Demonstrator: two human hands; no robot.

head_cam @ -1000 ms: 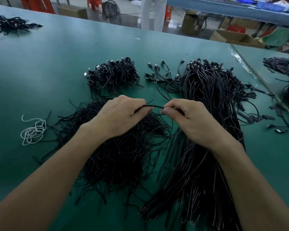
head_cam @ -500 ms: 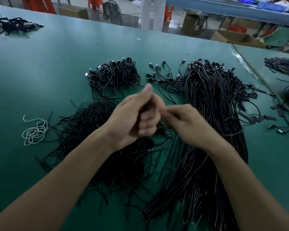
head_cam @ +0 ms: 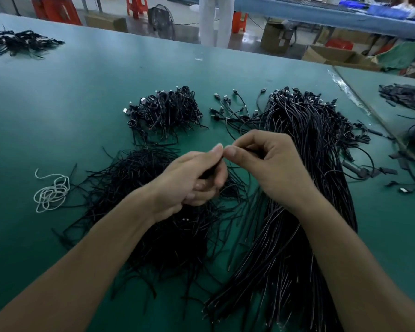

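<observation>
My left hand (head_cam: 192,180) and my right hand (head_cam: 271,168) meet thumb to thumb above the green table (head_cam: 82,104). Both grip one thin black cable (head_cam: 211,171), folded up between the curled fingers and mostly hidden by them. Under my left hand lies a loose heap of thin black ties (head_cam: 153,202). A long thick bundle of black cables (head_cam: 304,164) runs under my right hand from the far plugs down to the near edge. A pile of coiled, tied cables (head_cam: 165,111) sits behind the hands.
A tangle of white string (head_cam: 52,192) lies at the left. More black cables lie at the far left corner (head_cam: 19,41) and on the adjoining table at the right (head_cam: 407,97). Loose plug ends (head_cam: 369,173) lie right of the bundle. Boxes and stools stand beyond the table.
A second ago both hands held the cable stretched level between them. The left hand then rose and turned, and now both hands are close together with the cable folded in the fingers.
</observation>
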